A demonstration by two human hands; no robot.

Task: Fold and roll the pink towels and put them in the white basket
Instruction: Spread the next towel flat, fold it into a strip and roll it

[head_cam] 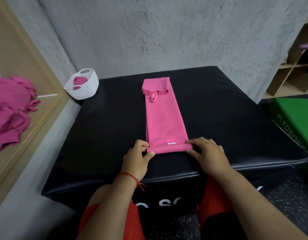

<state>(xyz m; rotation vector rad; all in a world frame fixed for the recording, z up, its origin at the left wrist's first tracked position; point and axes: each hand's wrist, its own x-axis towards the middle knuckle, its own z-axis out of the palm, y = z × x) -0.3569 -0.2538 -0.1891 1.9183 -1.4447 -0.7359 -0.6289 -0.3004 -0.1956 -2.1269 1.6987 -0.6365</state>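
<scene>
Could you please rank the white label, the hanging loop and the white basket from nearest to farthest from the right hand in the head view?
From the right hand:
1. White label: just to its left, at the rolled near end of the pink towel.
2. Hanging loop: ahead and left, toward the towel's far end.
3. White basket: far left, by the far corner of the black box.

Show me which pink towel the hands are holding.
The long folded towel on the black box: left hand and right hand pinch its rolled near end. The rolled towel sits in the white basket; the heap lies on the left ledge.
</scene>
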